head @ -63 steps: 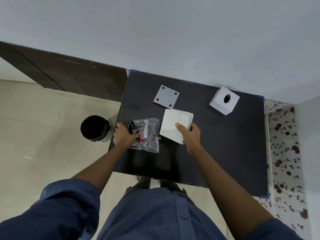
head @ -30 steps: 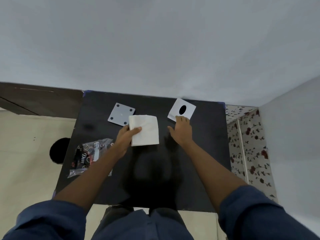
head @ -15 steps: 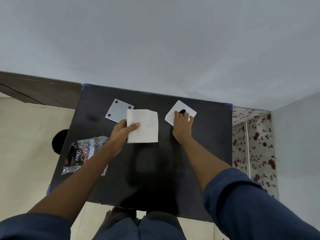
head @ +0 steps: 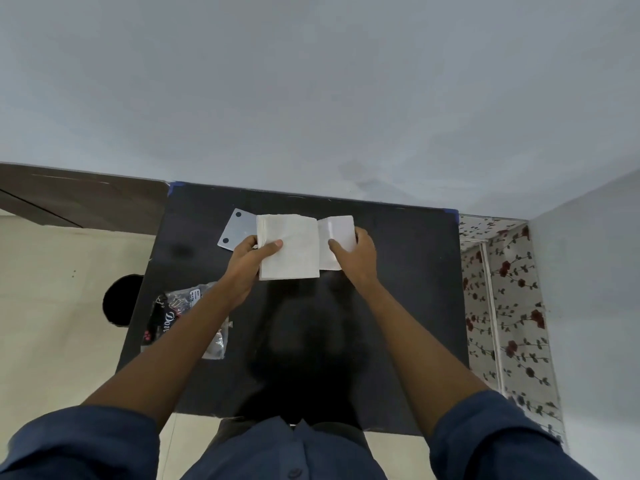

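While left hand (head: pixel 247 259) grips stack (head: pixel 294 247), its edge meets box (head: pixel 337 230)

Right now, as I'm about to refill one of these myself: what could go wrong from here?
1. The left hand pinches the napkin stack by one edge only; loose sheets could fan out or slip on the way to the white box in the right hand.
2. The stack looks about as wide as the box, so edges may crumple going in.
3. The plastic wrapper lies near the table edge under the left arm; a sweep could knock it off.
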